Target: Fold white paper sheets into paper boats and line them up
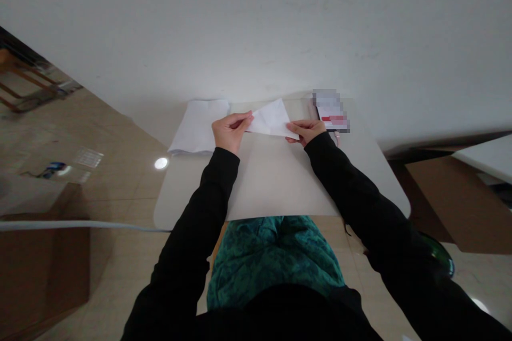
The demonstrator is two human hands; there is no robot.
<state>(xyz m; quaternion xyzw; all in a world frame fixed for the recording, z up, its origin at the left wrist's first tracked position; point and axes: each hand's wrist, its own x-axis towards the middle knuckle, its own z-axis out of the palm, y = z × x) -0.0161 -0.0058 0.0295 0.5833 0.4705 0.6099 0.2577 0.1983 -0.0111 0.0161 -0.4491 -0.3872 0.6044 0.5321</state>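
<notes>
Pinching folded white sheet (272, 119) with both hands: left hand (229, 133) at its left corner, right hand (306, 130) at its lower right edge, fingers closed on the paper. Holding it low over the far part of pale table (276, 186), pointed flap up, close to white wall (256, 21). Beside left hand, on table's far left: stack of white paper (198, 128), whether touching the hand cannot tell. Just past right hand: small dark item (331, 113), face blurred, kind unclear. Judging by flap and pinches: mid-fold, crease only partly set. Next move calls for firm pinches at both ends, matched edges, and bare table in front for pressing flat.
</notes>
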